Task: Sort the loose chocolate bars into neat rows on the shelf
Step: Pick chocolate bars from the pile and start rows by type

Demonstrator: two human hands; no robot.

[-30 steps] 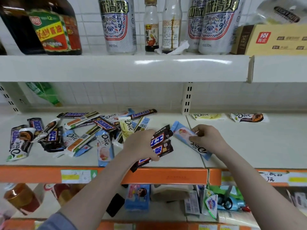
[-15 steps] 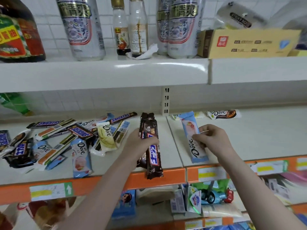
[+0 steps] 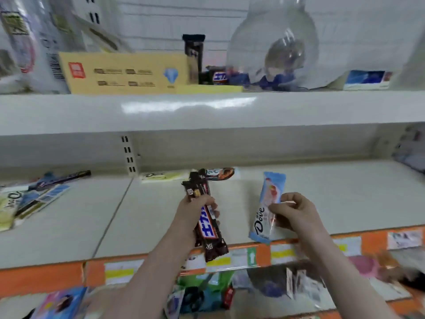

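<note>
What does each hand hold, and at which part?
Left hand grips dark chocolate bars around the middle; right hand pinches the blue Dove bar mid-length.

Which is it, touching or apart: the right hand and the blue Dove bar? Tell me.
Touching. The head view shows the right hand pinching the blue Dove bar between thumb and fingers at its right edge.

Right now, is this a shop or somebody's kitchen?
Most likely a small shop. The white metal shelf has an orange price-label strip, and wrapped chocolate bars, like the pale blue Dove bar, lie on it.

Shop, tiered shelves (image 3: pixel 207 111), orange price-label strip (image 3: pixel 262 254), packaged snacks
</note>
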